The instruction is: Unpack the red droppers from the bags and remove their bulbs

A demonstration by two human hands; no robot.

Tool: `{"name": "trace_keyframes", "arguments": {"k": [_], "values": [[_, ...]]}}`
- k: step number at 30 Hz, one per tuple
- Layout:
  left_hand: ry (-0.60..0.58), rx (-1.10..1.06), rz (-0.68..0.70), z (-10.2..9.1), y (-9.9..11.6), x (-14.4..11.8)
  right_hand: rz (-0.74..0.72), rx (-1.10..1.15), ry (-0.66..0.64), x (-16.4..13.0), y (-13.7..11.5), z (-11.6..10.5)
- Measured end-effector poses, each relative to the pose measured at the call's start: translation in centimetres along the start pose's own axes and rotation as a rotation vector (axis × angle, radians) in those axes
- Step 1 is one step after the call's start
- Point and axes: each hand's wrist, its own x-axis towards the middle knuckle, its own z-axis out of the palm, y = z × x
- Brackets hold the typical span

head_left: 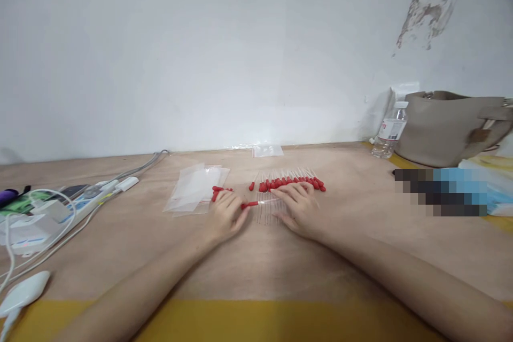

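Observation:
Between my two hands lies a glass dropper [250, 204] with a red rubber bulb, held level. My left hand [227, 215] pinches it at the bulb end. At the other end, the clear tube runs in between the fingers and thumb of my right hand [300, 207]. Just beyond is a row of red-bulbed droppers [296, 180], their clear tubes pointing away from me. More clear tubes [264, 216] lie side by side under the held dropper, pointing toward me. A few loose red bulbs [218, 191] sit by my left fingers, partly hidden by them.
Clear zip bags [192, 187] lie stacked left of the droppers, and another bag [267, 150] rests by the wall. Leftward are a power strip [86, 200] with chargers and cables. A water bottle [390, 131] and a grey handbag [444, 128] stand at right.

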Motion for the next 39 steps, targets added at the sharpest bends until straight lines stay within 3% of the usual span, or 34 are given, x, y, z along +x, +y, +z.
{"name": "trace_keyframes", "arguments": {"k": [2,7,17,36,39], "values": [[0.034,-0.076,0.027,0.8,0.7,-0.7,-0.016,0.033,-0.031,-0.5,-0.2,0.4],[-0.031,-0.128,0.028,1.5,1.5,-1.0,-0.003,0.073,-0.060,-1.0,-0.7,1.3],[-0.209,-0.013,0.166,0.7,2.4,-0.1,-0.107,0.072,-0.114,-1.3,-1.3,1.1],[-0.384,-0.075,0.241,-0.2,2.6,-0.6,-0.472,-0.123,0.103,-2.5,-0.9,-0.5],[-0.408,-0.090,0.242,-0.2,2.5,-0.7,-0.492,-0.124,0.080,-2.8,-0.5,-0.6]]}}
